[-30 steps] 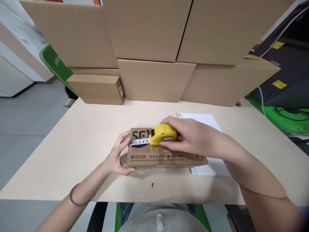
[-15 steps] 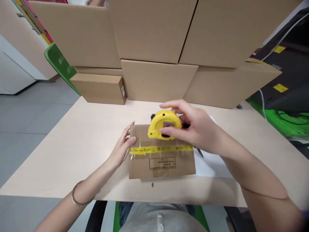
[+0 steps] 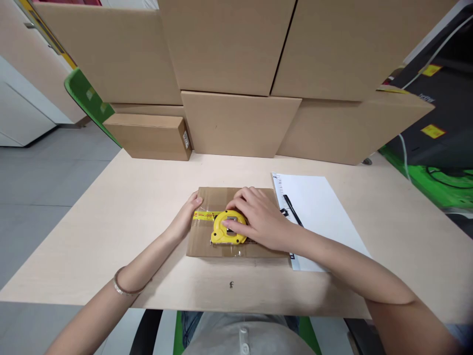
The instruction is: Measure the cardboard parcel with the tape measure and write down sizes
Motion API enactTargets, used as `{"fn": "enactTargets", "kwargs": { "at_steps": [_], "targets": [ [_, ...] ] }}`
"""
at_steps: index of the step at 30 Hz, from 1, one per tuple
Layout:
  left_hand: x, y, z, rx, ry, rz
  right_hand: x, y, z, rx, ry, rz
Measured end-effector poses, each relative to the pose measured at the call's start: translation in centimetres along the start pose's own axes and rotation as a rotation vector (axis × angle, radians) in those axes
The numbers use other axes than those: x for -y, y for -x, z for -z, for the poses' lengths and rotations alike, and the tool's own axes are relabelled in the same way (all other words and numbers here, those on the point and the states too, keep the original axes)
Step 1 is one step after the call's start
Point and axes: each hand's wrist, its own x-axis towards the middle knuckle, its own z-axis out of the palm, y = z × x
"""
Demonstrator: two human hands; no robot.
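A small cardboard box (image 3: 204,246) with yellow printed tape across its top lies on the table in front of me. My left hand (image 3: 186,213) grips the box's left side, thumb on the top edge and the other fingers mostly hidden behind it. Over the box, my right hand (image 3: 254,217) is closed around a yellow tape measure (image 3: 220,228), its thumb on the near face. The tape measure rests on or just above the box top; I cannot tell which. No blade is seen drawn out of it.
Right of the box lies a white sheet of paper (image 3: 314,197) with a black pen (image 3: 292,209) on it. Large cardboard boxes (image 3: 240,123) stand along the table's back. A long carton (image 3: 151,138) sits at the back left. A black machine (image 3: 428,118) is at the far right.
My right hand has brought the tape measure down and toward me, slightly left, over the box. The box appears flatter on the table. The paper and pen are now less covered.
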Motion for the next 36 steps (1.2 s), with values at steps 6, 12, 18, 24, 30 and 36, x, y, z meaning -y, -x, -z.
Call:
{"fn": "enactTargets", "kwargs": {
  "at_steps": [6, 12, 18, 24, 30, 36],
  "targets": [
    [0.0, -0.2, -0.3, 0.016, 0.016, 0.011, -4.9, 3.4, 4.7, -0.047, 0.169, -0.502],
    [0.8, -0.6, -0.4, -0.008, 0.052, 0.006, -10.7, 8.8, 4.5, 0.324, 0.337, -0.908],
    [1.2, -0.3, -0.6, -0.039, 0.078, 0.014, -12.0, 10.9, 2.5, 0.263, -0.022, -0.780],
    [1.6, -0.4, 0.0, -0.025, 0.060, 0.009, -13.5, 11.6, 2.4, 0.021, -0.449, -0.683],
    [1.8, -0.4, 0.4, -0.031, 0.037, 0.002, -14.6, 11.9, -0.1, -0.117, -0.623, -0.674],
    [2.0, -0.4, 0.8, -0.032, 0.042, 0.018, -16.7, 12.0, -1.4, -0.158, -0.664, -0.680]
  ]
}}
